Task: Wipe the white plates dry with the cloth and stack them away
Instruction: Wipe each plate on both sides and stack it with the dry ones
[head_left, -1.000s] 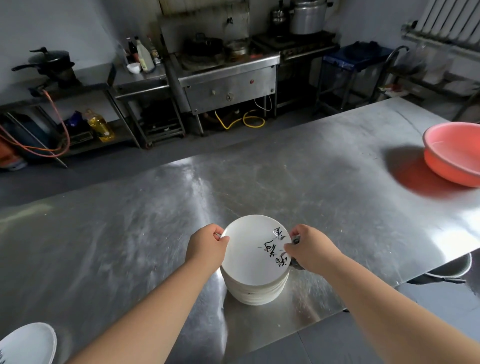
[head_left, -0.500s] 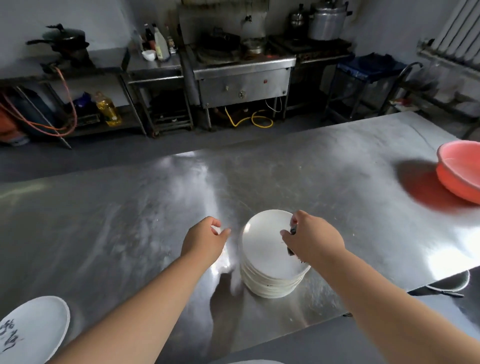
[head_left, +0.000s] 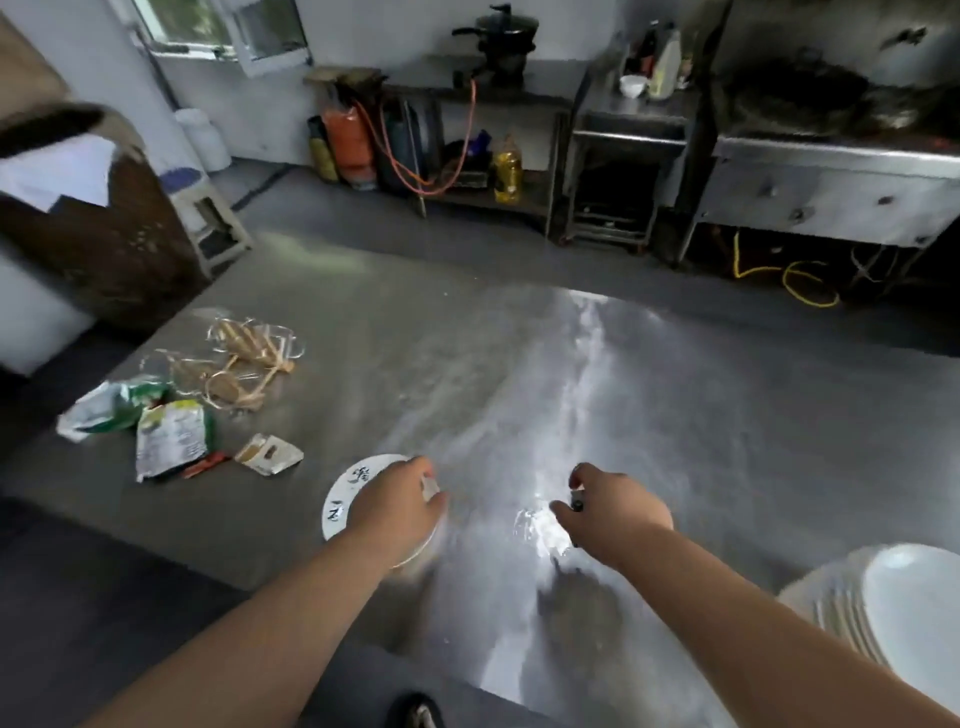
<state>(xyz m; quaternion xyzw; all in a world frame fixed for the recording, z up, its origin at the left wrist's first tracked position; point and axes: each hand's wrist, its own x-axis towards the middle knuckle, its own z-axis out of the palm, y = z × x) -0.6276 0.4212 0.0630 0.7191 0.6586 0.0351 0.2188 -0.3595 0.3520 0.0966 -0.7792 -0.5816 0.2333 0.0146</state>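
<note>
By the desk's near edge, the left hand grips a white plate; the right hand pinches a small dark object.

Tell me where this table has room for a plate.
Free: the table's far stretch beyond the left hand and right hand, and the strip between them. Crowded: the left end, with packets and straw ties; the plate stack fills the near right corner.

Left grip and right grip are bare, forearms too; a dark shoe tip shows below the tabletop.
</note>
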